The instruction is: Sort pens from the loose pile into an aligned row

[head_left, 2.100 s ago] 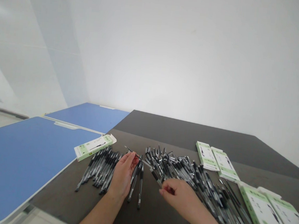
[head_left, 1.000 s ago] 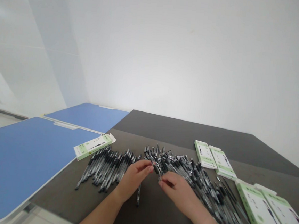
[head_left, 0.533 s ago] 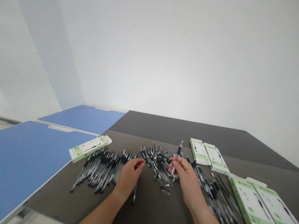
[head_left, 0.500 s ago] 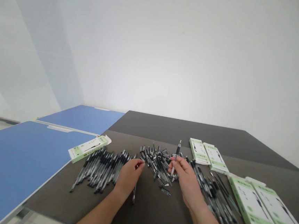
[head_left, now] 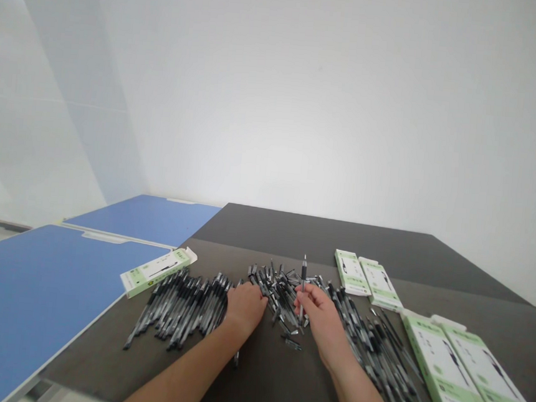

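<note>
Between the thumb and fingers of my right hand (head_left: 322,318) stands a clear-barrelled pen (head_left: 304,272), upright with its dark grip and metal tip on top. My left hand (head_left: 245,306) is closed, back side up, at the left edge of a heap of black and clear pen caps (head_left: 283,293). Its fingertips are partly hidden, so whatever they pinch does not show. A row of pens (head_left: 188,306) lies left of and partly under that hand. Right of my right forearm is another spread of pens (head_left: 377,348).
A green and white pen box (head_left: 156,271) lies at the left. Two smaller-looking boxes (head_left: 353,272) lie behind the right-hand pens, and two more boxes (head_left: 452,373) at the right edge. Blue tabletops (head_left: 44,294) adjoin the dark table (head_left: 279,390).
My left hand has moved right toward the heap of caps and turned its back upward. My right hand still holds the pen, which now stands straighter and slightly further left.
</note>
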A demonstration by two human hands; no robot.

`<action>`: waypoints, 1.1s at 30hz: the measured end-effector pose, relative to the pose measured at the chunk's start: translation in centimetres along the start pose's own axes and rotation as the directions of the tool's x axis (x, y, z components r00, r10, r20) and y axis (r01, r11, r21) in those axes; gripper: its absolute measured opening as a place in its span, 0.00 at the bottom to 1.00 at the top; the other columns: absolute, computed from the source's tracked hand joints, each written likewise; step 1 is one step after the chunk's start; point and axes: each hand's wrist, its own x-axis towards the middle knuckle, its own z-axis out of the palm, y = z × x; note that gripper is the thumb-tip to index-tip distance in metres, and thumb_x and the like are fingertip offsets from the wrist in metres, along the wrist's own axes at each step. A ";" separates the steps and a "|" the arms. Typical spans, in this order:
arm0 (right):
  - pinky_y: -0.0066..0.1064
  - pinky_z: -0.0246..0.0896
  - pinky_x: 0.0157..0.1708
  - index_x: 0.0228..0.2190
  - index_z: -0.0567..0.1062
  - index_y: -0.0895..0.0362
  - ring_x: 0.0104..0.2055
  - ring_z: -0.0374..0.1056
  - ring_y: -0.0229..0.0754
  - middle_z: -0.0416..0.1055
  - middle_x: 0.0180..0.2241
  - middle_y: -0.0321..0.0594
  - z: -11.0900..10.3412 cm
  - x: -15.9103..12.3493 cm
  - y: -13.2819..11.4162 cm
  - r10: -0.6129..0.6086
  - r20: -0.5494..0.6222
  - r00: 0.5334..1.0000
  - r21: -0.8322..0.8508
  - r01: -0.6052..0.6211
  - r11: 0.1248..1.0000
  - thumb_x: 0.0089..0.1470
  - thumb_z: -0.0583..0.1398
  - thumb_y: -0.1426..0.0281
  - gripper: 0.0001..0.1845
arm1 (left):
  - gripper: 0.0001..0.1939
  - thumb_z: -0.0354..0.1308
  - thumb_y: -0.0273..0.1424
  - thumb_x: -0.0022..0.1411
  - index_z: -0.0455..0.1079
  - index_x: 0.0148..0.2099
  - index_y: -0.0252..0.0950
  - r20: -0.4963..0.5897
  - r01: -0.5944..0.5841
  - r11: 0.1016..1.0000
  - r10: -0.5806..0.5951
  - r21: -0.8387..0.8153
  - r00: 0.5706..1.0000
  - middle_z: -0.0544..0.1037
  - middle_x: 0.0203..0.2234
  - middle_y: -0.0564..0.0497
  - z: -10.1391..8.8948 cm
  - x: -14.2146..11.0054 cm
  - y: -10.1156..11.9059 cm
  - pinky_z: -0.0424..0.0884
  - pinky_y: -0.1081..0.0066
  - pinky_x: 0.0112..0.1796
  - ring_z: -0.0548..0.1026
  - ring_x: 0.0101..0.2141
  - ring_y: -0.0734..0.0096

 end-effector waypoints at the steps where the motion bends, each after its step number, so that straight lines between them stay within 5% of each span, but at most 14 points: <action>1: 0.30 0.59 0.28 0.31 0.70 0.57 0.26 0.63 0.39 0.65 0.23 0.34 0.0 0.0 0.0 -0.001 0.000 1.000 -0.004 0.001 1.000 0.49 0.57 0.61 0.12 | 0.08 0.57 0.32 0.50 0.73 0.23 0.36 0.005 0.000 1.000 0.000 0.005 1.000 0.77 0.30 0.40 0.0 -0.1 0.0 0.58 0.57 0.43 0.73 0.38 0.52; 8: 0.30 0.58 0.28 0.31 0.70 0.57 0.25 0.63 0.39 0.66 0.22 0.34 0.1 0.0 0.1 -0.017 0.019 1.000 -0.043 0.017 0.999 0.49 0.56 0.62 0.11 | 0.06 0.56 0.26 0.47 0.71 0.20 0.35 0.020 -0.005 0.996 0.006 -0.086 1.000 0.76 0.27 0.42 -0.4 -0.4 0.2 0.58 0.61 0.43 0.72 0.38 0.55; 14: 0.29 0.57 0.28 0.29 0.69 0.56 0.25 0.63 0.39 0.65 0.22 0.33 0.6 -0.4 0.0 -0.013 0.076 0.997 -0.089 0.020 0.996 0.50 0.55 0.63 0.09 | 0.08 0.53 0.33 0.53 0.69 0.25 0.36 0.079 -0.035 0.918 0.072 -0.396 0.994 0.71 0.21 0.53 -2.6 -1.1 0.2 0.61 0.73 0.31 0.69 0.26 0.69; 16: 0.29 0.57 0.28 0.28 0.69 0.55 0.25 0.63 0.39 0.64 0.21 0.32 1.0 -0.8 -0.1 -0.023 0.120 0.993 -0.158 0.042 0.987 0.50 0.54 0.63 0.09 | 0.10 0.53 0.37 0.55 0.69 0.27 0.36 0.104 0.042 0.723 0.041 -0.690 0.994 0.69 0.20 0.55 -3.3 -1.6 0.1 0.61 0.75 0.28 0.66 0.24 0.73; 19: 0.28 0.54 0.26 0.24 0.67 0.55 0.25 0.62 0.38 0.63 0.20 0.32 1.8 -1.7 -0.2 -0.047 0.202 0.978 -0.302 0.108 0.947 0.52 0.52 0.65 0.10 | 0.10 0.58 0.37 0.52 0.68 0.28 0.35 0.126 0.129 0.224 -0.027 -0.966 0.992 0.68 0.22 0.56 -3.8 -2.2 -0.3 0.63 0.76 0.30 0.66 0.25 0.75; 24: 0.27 0.49 0.26 0.22 0.67 0.55 0.25 0.61 0.37 0.65 0.21 0.33 2.7 -3.0 0.1 -0.082 0.302 0.950 -0.542 0.242 0.805 0.53 0.52 0.67 0.11 | 0.07 0.60 0.33 0.53 0.69 0.31 0.34 0.225 0.213 -0.137 -0.083 -0.967 0.971 0.69 0.26 0.55 -3.1 -2.3 -1.1 0.66 0.76 0.33 0.68 0.28 0.79; 27: 0.27 0.49 0.27 0.23 0.68 0.55 0.26 0.61 0.38 0.67 0.22 0.33 2.9 -3.2 0.4 -0.083 0.311 0.947 -0.619 0.268 0.738 0.53 0.53 0.68 0.10 | 0.06 0.60 0.32 0.54 0.70 0.32 0.34 0.278 0.253 -0.227 -0.081 -0.940 0.957 0.71 0.27 0.54 -2.9 -2.3 -1.4 0.67 0.77 0.34 0.69 0.27 0.80; 33: 0.27 0.49 0.28 0.24 0.70 0.55 0.27 0.63 0.38 0.69 0.24 0.33 2.9 -3.0 0.5 -0.074 0.318 0.945 -0.636 0.270 0.723 0.53 0.52 0.69 0.09 | 0.06 0.61 0.32 0.54 0.70 0.32 0.34 0.293 0.277 -0.186 -0.064 -0.943 0.954 0.71 0.28 0.54 -3.0 -2.9 -0.8 0.67 0.77 0.35 0.69 0.29 0.80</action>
